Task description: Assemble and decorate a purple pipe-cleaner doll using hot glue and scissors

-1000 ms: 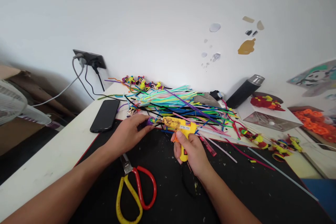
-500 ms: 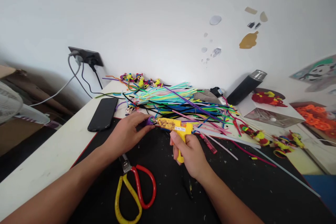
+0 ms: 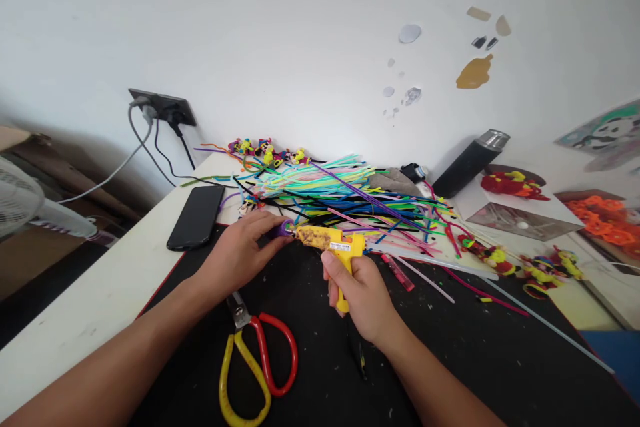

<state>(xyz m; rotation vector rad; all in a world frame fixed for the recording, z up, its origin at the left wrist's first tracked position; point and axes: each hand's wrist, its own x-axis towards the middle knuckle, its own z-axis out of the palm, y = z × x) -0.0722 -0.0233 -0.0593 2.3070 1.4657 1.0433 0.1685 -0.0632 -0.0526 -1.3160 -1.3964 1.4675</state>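
In my right hand [image 3: 357, 287] is a yellow hot glue gun [image 3: 325, 240], gripped by its handle with the nozzle pointing left. A long clear glue stick [image 3: 430, 258] sticks out of its back end. My left hand [image 3: 245, 247] pinches a small purple fuzzy piece [image 3: 284, 228], partly hidden by the fingers. The glue gun's tip is at this piece, and whether they touch is hard to tell. Below my left hand lie scissors [image 3: 257, 353] with one red and one yellow handle, their blades partly under my wrist.
A black phone [image 3: 196, 217] lies on the left of the table. Behind my hands spreads a pile of coloured pipe cleaners [image 3: 320, 180]. Small pipe-cleaner figures [image 3: 543, 272] lie at the right. A dark thermos [image 3: 470, 163] leans near the wall, beside a white box [image 3: 525, 213].
The glue gun has shifted slightly left, its tip closer to the purple piece. My left hand has barely moved, and the scissors stay put.
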